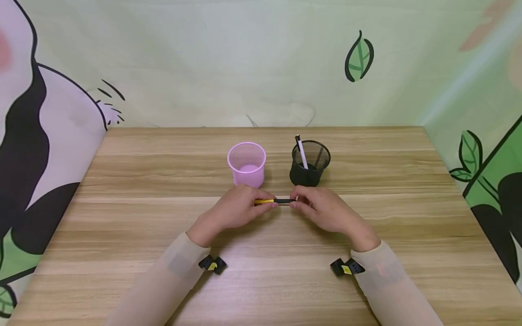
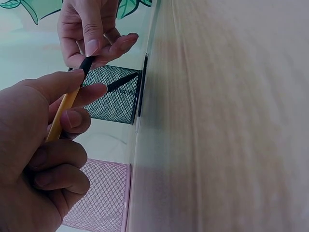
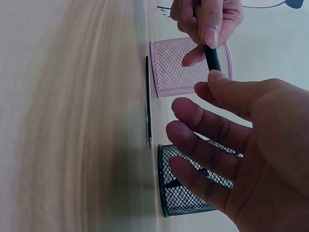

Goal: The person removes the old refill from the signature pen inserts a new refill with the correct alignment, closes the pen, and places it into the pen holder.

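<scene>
Above the table, my left hand (image 1: pixel 233 209) pinches the yellow barrel of a pen (image 1: pixel 265 201) between thumb and forefinger. At the pen's black end (image 3: pixel 213 59), the thumb and forefinger of my right hand (image 1: pixel 328 212) pinch the tip, its other fingers loosely bent. A thin dark pen refill (image 3: pixel 148 99) with a metal tip lies on the table beyond the hands, in front of the cups. Part of the yellow barrel is hidden within the left hand.
Behind the left hand stands a pink mesh pen cup (image 1: pixel 248 177). To its right is a black mesh pen cup (image 1: pixel 305 176) with a white pen (image 1: pixel 302 154) leaning inside. The wooden table (image 1: pixel 134 181) ends at a printed backdrop (image 1: pixel 204 68).
</scene>
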`<act>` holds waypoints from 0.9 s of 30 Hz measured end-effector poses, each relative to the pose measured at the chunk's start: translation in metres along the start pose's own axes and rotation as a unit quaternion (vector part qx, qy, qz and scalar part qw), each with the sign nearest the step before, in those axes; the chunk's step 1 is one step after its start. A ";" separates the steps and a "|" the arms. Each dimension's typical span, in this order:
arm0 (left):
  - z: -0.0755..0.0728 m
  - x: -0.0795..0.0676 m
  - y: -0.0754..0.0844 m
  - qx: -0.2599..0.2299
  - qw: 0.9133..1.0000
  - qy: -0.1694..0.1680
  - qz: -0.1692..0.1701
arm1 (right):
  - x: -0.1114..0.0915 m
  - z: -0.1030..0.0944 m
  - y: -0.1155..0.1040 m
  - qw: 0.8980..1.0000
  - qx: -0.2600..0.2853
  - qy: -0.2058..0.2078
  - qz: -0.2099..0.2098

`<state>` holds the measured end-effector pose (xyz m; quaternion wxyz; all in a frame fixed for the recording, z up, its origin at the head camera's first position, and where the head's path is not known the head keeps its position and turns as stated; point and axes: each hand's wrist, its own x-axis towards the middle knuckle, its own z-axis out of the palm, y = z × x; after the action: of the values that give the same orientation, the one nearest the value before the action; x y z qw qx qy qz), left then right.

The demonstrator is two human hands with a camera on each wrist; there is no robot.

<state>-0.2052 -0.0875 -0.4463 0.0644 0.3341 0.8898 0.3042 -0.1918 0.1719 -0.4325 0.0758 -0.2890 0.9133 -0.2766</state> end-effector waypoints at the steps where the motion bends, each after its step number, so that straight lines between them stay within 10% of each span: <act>1: 0.000 0.000 0.000 -0.001 1.000 0.000 0.001 | 0.000 0.000 0.000 1.000 -0.001 0.000 -0.001; 27: -0.001 0.000 0.000 -0.005 1.000 -0.001 0.007 | 0.001 0.002 0.001 1.000 0.001 -0.007 -0.025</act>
<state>-0.2054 -0.0879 -0.4457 0.0651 0.3405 0.8859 0.3082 -0.1925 0.1709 -0.4347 0.0756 -0.3136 0.9049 -0.2776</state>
